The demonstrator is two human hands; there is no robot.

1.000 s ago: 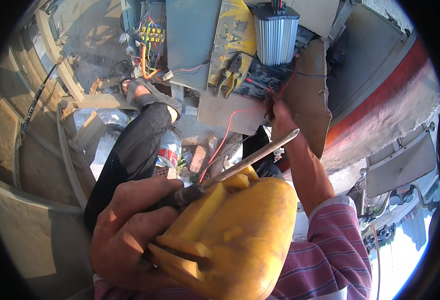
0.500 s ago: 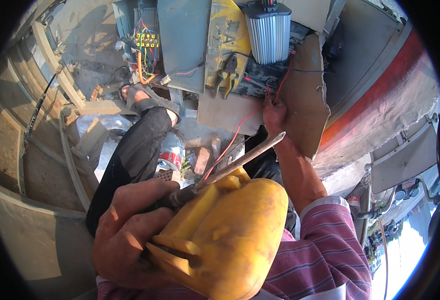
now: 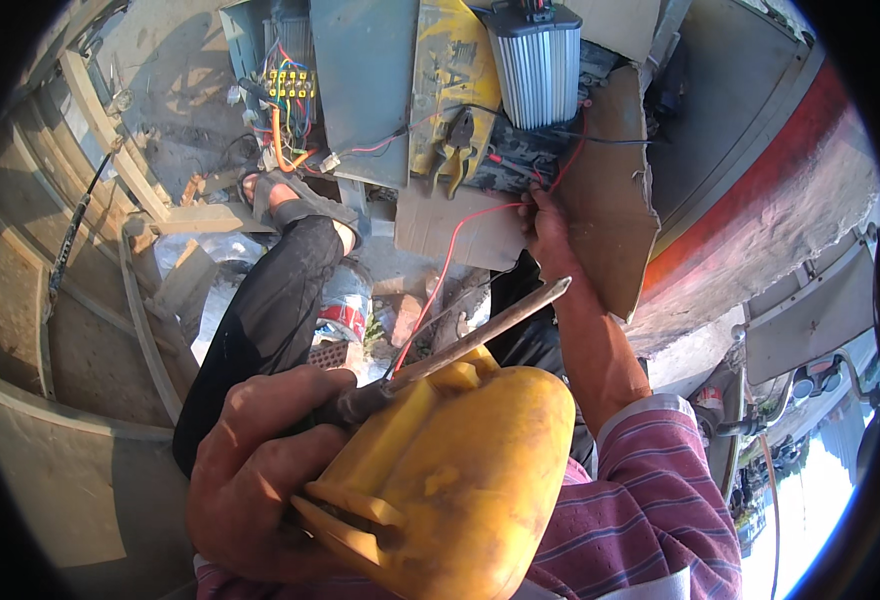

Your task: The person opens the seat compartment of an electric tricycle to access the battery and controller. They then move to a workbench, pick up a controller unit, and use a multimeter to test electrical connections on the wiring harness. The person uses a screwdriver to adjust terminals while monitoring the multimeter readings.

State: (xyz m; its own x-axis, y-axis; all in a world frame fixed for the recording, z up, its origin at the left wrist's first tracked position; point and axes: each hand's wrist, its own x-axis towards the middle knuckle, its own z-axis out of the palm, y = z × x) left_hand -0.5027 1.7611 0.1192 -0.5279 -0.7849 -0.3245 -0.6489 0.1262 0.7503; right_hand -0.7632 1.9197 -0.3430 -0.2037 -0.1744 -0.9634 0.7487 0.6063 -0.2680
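Your right hand (image 3: 547,222): fingers drawn narrow, seemingly on red wire (image 3: 449,255), far, right of centre, over cardboard (image 3: 610,200). Wire bows higher than half second ago; suggests more slack to manage. Your left hand (image 3: 250,470): curled round yellow plastic housing (image 3: 470,480) beside long rod (image 3: 495,327), near. Farther: pliers (image 3: 454,150), finned metal box (image 3: 538,75).

Bare sun catches smudged, semi-gloss yellow plastic on a bulky housing (image 3: 480,480) in my head-camera view, beneath a dull, stained shaft (image 3: 490,325). Farther up, I see the ribbed, silvery metal of a finned box (image 3: 538,75), pliers (image 3: 454,155) with dark metal heads, a matt cardboard sheet (image 3: 610,190) with ragged edges, and smooth plastic coating on a red wire (image 3: 444,275). Scuffed paint covers a yellow panel (image 3: 440,80); black trousers (image 3: 260,310) show creased cloth.
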